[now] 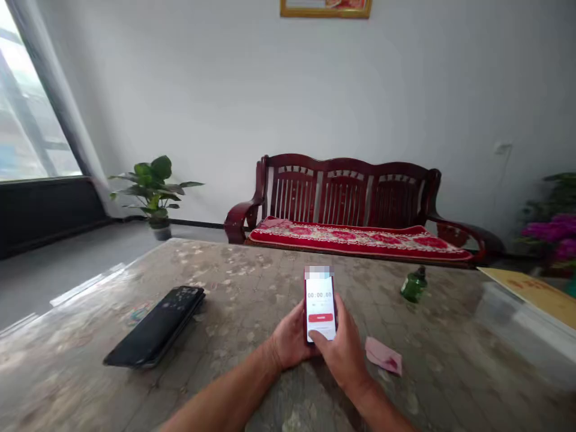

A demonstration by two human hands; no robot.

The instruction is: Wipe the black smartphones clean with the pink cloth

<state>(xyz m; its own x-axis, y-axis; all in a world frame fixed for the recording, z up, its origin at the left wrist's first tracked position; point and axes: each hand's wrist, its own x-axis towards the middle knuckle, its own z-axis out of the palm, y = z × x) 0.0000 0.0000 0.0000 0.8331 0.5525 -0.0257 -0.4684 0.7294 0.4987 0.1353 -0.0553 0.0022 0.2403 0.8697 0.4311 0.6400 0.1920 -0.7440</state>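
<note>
A smartphone point(320, 306) is held upright over the table, its lit screen showing a row of zeros like a timer and a red button. My left hand point(291, 337) is closed around its left side and back, with most of those fingers hidden behind it. On the right edge rests my right hand point(344, 348), also closed on the phone, its thumb over the lower part of the screen. A folded pink cloth point(384, 355) lies on the table just right of my right hand.
On the patterned tabletop point(234, 312), a black flat case point(157, 327) lies left and a green bottle point(414, 285) stands right. A box with a yellowish top point(535, 294) sits at the right edge. Beyond are a wooden bench point(342, 192) and a potted plant point(155, 189).
</note>
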